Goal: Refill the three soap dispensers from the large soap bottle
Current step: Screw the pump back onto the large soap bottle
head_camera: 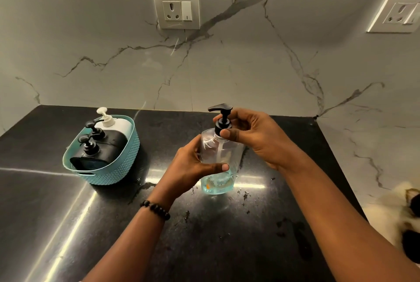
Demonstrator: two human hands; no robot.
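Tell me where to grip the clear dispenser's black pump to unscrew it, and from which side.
Grip the black pump at its round collar, not the spout. Come from the right, as the right hand does, because the spout juts left. The left hand holds the clear dispenser by its flat body to steady it.

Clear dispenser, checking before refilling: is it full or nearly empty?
Nearly empty: the clear dispenser shows only a shallow bluish layer at its base.

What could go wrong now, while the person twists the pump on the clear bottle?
1. The left hand holds the clear dispenser lifted and tilted; the little blue liquid at its bottom may spill once the black pump comes off.
2. The right hand pinches only the collar, so its grip may slip.
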